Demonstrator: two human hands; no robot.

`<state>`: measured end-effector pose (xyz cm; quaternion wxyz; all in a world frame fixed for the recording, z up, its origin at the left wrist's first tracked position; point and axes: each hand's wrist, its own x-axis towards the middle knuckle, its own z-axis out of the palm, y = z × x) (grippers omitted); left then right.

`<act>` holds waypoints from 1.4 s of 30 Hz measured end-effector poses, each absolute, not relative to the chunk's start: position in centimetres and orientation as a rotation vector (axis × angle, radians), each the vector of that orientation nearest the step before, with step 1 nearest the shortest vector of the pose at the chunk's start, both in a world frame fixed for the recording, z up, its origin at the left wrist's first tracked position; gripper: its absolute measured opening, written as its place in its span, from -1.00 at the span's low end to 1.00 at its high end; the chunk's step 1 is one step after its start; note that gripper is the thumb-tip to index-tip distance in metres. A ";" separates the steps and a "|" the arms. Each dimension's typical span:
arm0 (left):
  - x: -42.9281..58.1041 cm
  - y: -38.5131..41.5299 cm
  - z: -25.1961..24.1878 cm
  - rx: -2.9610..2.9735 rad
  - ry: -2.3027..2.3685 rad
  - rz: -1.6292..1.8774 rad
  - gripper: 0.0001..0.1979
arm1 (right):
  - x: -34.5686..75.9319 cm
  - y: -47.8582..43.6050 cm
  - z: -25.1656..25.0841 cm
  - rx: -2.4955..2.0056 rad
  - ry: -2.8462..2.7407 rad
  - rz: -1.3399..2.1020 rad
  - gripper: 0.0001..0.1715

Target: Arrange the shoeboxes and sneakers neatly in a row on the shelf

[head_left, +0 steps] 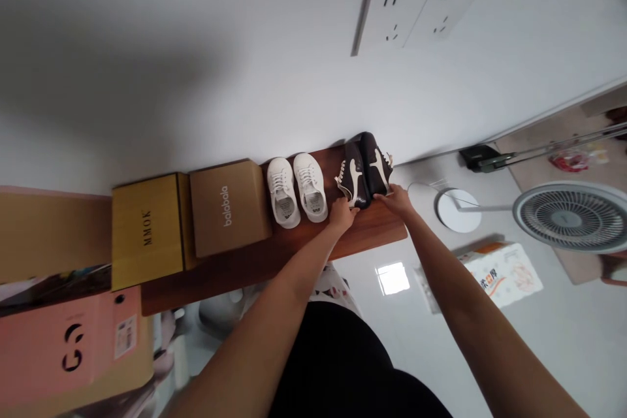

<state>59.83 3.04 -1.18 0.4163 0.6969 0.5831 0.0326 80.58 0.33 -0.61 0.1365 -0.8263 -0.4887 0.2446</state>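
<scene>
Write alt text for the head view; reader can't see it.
A person's left hand and right hand hold cream-trimmed dark shoes near the right end of a wooden shelf. To the left are white sneakers, then a brown box and a yellow box.

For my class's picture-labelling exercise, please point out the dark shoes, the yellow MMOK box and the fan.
Dark shoes [356, 172]: head view, side of the shoe farther left in the picture.
Yellow MMOK box [148, 228]: head view, lettered face.
Fan [564, 218]: head view, hub of its round grille.
</scene>
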 end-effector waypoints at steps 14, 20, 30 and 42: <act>59.5 5.2 4.1 2.255 1.199 -0.287 -0.66 | 80.6 1.1 0.2 -2.127 -2.031 0.340 -0.55; 61.1 5.2 5.4 2.377 1.130 -0.405 -0.64 | 79.3 0.5 1.1 -2.061 -2.305 0.181 -0.69; 63.2 5.6 4.0 2.382 1.196 -0.394 -0.71 | 78.3 0.9 0.4 -2.193 -2.328 0.207 -0.72; 63.9 5.2 2.0 2.382 1.201 -0.307 -0.69 | 76.8 1.2 -0.6 -2.321 -2.286 0.233 -0.77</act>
